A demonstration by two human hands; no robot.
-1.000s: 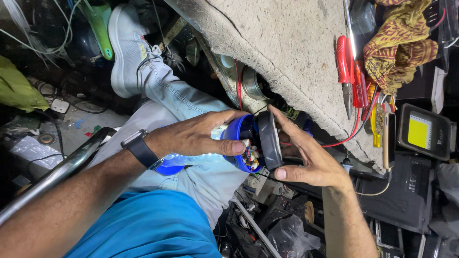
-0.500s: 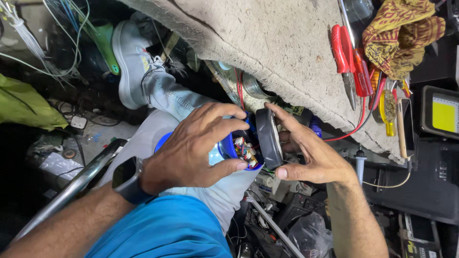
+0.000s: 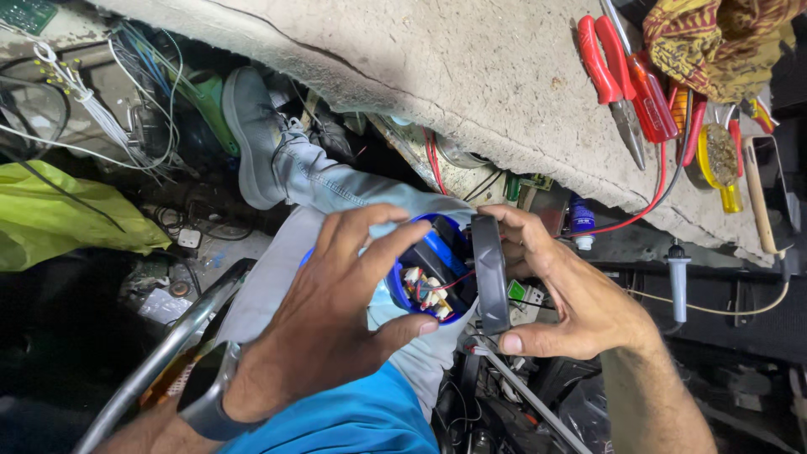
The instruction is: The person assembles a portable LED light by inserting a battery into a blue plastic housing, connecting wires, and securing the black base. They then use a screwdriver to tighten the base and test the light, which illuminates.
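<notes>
Blue round housing, frame centre, wiring exposed inside; dark ring cover alongside. Left hand cups housing, fingers curled. Right hand pinches cover. Red pliers on slab, upper right.

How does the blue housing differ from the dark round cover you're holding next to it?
The blue housing is bright blue and open, showing wires and white connectors inside; the dark cover is grey-black, flat and seen edge-on. The left hand cups the housing, while the right hand pinches the cover. Both are round.
</notes>
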